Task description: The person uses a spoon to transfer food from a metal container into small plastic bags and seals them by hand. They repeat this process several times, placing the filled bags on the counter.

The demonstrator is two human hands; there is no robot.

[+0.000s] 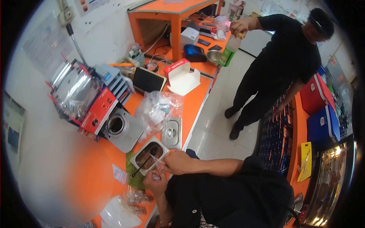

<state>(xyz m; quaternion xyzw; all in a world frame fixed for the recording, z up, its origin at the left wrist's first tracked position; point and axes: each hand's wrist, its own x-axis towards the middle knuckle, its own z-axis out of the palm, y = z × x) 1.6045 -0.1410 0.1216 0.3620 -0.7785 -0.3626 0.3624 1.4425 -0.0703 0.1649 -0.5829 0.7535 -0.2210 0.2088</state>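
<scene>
My right hand (178, 162) is closed at the near edge of the orange table, pinching a thin clear plastic bag (156, 159). Just below it, my left hand (155, 183) is curled closed around part of the same clear plastic; its exact shape is hard to make out. Both hands are close together beside a steel food pan (164, 149) with dark brown contents. A ladle with a thin black handle (140, 168) leans in this pan. A lidded steel pan (172, 133) sits right behind it. Something green (131, 159) lies beneath the open pan.
A cup sealing machine (95, 117), a tablet (148, 80), an open red-and-white box (183, 78) and a plastic bag bundle (157, 108) stand on the table (133, 102). A person in black (281, 49) holds a green-labelled bottle (229, 53). A blurred patch covers the lower left.
</scene>
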